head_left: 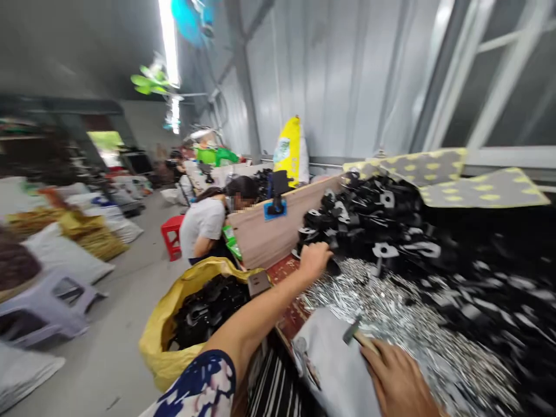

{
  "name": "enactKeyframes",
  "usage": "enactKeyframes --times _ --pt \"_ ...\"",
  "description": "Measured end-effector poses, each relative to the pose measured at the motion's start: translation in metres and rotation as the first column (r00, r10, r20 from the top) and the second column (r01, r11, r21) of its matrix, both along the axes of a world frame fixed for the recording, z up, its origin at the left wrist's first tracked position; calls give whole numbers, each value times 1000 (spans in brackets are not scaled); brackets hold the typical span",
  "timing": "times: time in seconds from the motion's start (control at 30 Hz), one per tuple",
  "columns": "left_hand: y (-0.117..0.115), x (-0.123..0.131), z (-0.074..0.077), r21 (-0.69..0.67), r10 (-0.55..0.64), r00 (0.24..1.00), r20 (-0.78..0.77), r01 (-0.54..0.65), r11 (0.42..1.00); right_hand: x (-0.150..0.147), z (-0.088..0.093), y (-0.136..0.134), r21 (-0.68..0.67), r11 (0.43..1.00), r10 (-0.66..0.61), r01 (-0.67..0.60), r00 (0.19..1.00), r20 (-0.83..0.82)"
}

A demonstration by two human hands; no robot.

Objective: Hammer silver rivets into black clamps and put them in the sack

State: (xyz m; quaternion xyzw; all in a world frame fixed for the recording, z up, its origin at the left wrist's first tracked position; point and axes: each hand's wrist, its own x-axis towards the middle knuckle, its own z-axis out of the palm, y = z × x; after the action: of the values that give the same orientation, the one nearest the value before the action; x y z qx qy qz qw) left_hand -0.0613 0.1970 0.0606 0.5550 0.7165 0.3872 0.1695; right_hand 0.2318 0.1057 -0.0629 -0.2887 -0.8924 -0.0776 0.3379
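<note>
My left hand [315,259] reaches forward to the near left edge of a heap of black plastic parts [391,214]. Its fingers curl over a dark part [333,267], and the fingertips are partly hidden. In my right hand [397,370], at the lower right, is a small hammer [353,330] with a pale wooden handle and a dark metal head. The hammer head lies above a greyish-white sheet [336,353]. Beside it spreads a pile of small shiny metal pins [399,310].
A yellow sack [150,341] of black parts stands left of my arm. The wooden board [286,223] borders the red table [289,269]. Beyond it a person [204,226] sits bent forward near a red stool [172,234]. A pale plastic stool [47,307] and sacks occupy the left floor.
</note>
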Motion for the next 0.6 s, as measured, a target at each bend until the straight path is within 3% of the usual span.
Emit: enactKeyframes --times 0.13,0.23,0.37,0.5,0.6 --pt "12 -25 -3 44 94 958 269 -110 993 -6 20 -15 -77 994 -70 74 996 48" --pt "8 -40 -5 46 147 865 480 -192 980 -8 24 -18 -97 992 -77 78 997 14" --pt "-5 -45 -6 22 148 674 723 -236 971 -5 14 -15 -62 996 -56 57 998 19" --pt "-15 -40 1 -19 101 453 886 -181 983 -4 4 -12 -50 997 -62 64 998 26" --pt "-32 -32 9 -25 66 307 950 -134 991 -6 8 -8 -52 997 -49 50 998 28"
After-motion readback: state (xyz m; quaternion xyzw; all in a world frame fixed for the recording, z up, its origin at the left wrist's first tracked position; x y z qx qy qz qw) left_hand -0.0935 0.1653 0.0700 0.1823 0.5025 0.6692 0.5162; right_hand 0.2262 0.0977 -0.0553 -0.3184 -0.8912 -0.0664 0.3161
